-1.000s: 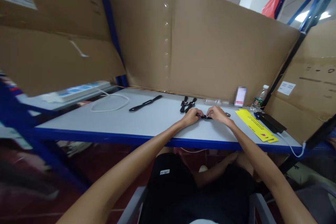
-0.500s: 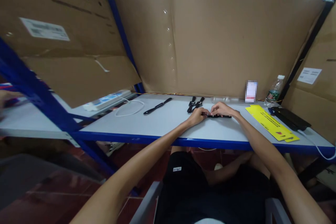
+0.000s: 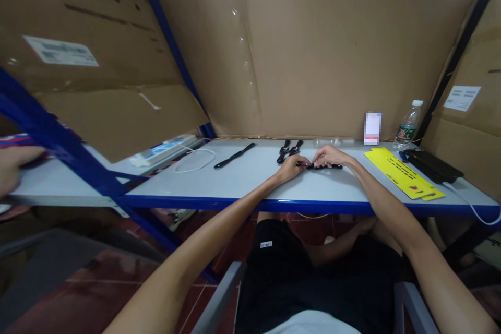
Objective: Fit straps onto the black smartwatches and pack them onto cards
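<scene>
1. We took the yellow card (image 3: pixel 403 173) as our landmark. The narrow black piece (image 3: pixel 334 166) lay on the table (image 3: pixel 195 180) to the left of that card, clearly apart from it.
2. Its long axis ran nearly sideways, with one end pointing toward the yellow card and the other away from it. The card itself lay slanted, so the two were not parallel.
3. Our left hand (image 3: pixel 293 168) was at the end farther from the card, its fingers closed on the piece there, as far as we could see.
4. Our right hand (image 3: pixel 329 156) was nearer the card and arched over the middle of the piece. Its fingers were bent, with the tips down at the piece, close to the left hand's fingertips. We could not tell whether they gripped it or only touched it.
5. From the right fingertips, the bare end reached out toward the yellow card, below the palm.
6. Farther left of the card, beyond our left fingers, lay two short black pieces (image 3: pixel 283 151) side by side; a long black strip (image 3: pixel 235 156) lay farther left again, out of contact with either hand.
</scene>
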{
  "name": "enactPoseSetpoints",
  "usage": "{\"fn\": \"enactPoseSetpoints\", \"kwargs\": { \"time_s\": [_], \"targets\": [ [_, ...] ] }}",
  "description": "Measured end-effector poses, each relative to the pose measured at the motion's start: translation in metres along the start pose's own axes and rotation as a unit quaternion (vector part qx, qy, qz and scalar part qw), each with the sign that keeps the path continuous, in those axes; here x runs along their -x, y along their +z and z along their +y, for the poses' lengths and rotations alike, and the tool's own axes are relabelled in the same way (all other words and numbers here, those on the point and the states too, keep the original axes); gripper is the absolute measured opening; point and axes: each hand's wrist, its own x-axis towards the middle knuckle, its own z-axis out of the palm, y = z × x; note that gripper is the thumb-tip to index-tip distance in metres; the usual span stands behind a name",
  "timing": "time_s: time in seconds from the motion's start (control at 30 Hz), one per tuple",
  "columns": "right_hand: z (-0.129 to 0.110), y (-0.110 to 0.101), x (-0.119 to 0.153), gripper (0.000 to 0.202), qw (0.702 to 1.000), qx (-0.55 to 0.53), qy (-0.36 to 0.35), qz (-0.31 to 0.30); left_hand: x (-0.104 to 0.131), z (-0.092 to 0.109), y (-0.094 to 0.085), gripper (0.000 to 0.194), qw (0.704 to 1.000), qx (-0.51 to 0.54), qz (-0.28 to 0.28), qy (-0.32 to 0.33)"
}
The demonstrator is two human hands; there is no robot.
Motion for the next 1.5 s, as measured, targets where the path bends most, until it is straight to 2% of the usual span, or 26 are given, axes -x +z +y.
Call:
{"fn": "enactPoseSetpoints", "kwargs": {
  "time_s": [0.1, 0.27, 0.4, 0.47, 0.63, 0.73, 0.87, 0.97, 1.03, 1.13, 1.33, 1.43, 1.5],
  "targets": [
    [0.003, 0.000, -0.002, 0.014, 1.000, 0.010, -0.003, 0.011, -0.001, -0.001, 0.000, 0.028, 1.000, 0.000, 0.000, -0.002],
    [0.004, -0.005, -0.002, 0.022, 0.999, 0.007, -0.029, -0.025, -0.002, -0.005, 0.002, 0.029, 1.000, 0.007, 0.003, -0.002],
    [0.006, -0.006, -0.004, 0.022, 0.999, 0.025, -0.035, -0.015, -0.003, -0.007, 0.003, 0.030, 1.000, 0.015, -0.002, -0.001],
    [0.008, -0.003, -0.006, 0.020, 0.998, 0.046, -0.030, 0.003, -0.003, -0.007, 0.003, 0.030, 1.000, 0.017, 0.001, 0.001],
    [0.010, 0.012, -0.013, 0.008, 0.990, 0.098, -0.019, 0.098, -0.004, -0.007, 0.003, 0.029, 1.000, 0.023, 0.005, -0.004],
    [0.008, 0.018, -0.015, 0.009, 0.989, 0.089, -0.012, 0.115, -0.004, -0.007, 0.003, 0.027, 1.000, 0.028, 0.008, -0.005],
    [0.006, 0.013, -0.013, 0.013, 0.991, 0.083, 0.026, 0.106, -0.004, -0.005, 0.002, 0.024, 0.999, 0.033, 0.010, -0.006],
    [0.003, 0.003, -0.006, 0.016, 0.994, 0.061, -0.005, 0.089, -0.004, -0.003, 0.002, 0.025, 0.999, 0.034, 0.013, -0.008],
    [0.000, -0.001, -0.002, 0.024, 0.997, 0.032, -0.029, 0.057, -0.004, -0.003, 0.002, 0.026, 0.999, 0.036, 0.015, -0.004],
    [-0.001, 0.001, -0.001, 0.028, 0.999, 0.019, -0.036, 0.019, -0.005, -0.003, 0.003, 0.026, 0.999, 0.037, 0.016, -0.001],
    [0.000, 0.014, -0.010, 0.015, 0.992, 0.057, -0.008, 0.115, -0.005, -0.004, 0.003, 0.023, 0.999, 0.043, 0.025, -0.002],
    [0.000, 0.012, -0.008, 0.017, 0.984, 0.017, -0.007, 0.175, -0.005, -0.004, 0.003, 0.021, 0.999, 0.046, 0.026, -0.005],
    [0.000, 0.008, -0.005, 0.018, 0.981, -0.022, -0.019, 0.192, -0.005, -0.004, 0.003, 0.021, 0.999, 0.043, 0.025, -0.006]
  ]
}}
